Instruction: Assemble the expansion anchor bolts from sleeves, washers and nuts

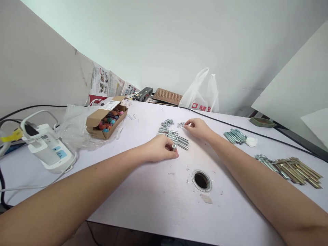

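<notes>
My left hand (161,149) is closed around a shiny metal bolt (174,146), whose upper end sticks up between thumb and fingers; its lower part is hidden. Just behind that hand lie several silver metal sleeves (182,142) in rows. My right hand (196,127) has its thumb and forefinger pinched at the edge of a small pile of washers (180,125). Whether a washer is between those fingertips is too small to make out. To the left of the washers sits a heap of silver nuts (167,123).
At right lie silver sleeves (235,136) and a pile of brass-coloured bolts (299,171). A round hole (201,180) opens in the white table (143,194). Left stand a box of coloured caps (95,123) and a power strip (51,150). A plastic bag (200,94) stands behind.
</notes>
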The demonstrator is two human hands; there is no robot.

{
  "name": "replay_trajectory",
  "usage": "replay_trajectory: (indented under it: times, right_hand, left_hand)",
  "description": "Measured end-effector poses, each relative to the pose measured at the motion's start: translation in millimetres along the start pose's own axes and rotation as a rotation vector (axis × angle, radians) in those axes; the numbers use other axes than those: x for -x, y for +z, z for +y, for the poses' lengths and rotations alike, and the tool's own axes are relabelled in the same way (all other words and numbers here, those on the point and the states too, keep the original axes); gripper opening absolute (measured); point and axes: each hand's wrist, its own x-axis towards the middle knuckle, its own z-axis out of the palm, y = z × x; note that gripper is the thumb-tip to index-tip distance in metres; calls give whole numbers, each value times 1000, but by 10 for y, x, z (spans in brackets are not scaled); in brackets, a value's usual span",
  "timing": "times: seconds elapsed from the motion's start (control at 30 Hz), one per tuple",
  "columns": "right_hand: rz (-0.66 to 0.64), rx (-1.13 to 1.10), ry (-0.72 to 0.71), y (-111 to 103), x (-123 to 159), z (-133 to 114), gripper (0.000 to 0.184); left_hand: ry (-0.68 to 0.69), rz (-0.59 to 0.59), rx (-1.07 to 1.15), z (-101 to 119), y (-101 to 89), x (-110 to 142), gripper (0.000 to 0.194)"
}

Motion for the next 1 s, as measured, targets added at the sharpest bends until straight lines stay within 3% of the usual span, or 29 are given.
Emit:
replay_trajectory:
  times: [0.23,1.0]
  right_hand:
    - [-35,-2,-54,169,-199,-139,28]
    - [2,128,-18,212,-113,-10,26]
  left_hand:
    - [-14,11,-12,3,3,-13,27]
    - [-7,1,-24,76,-4,4,25]
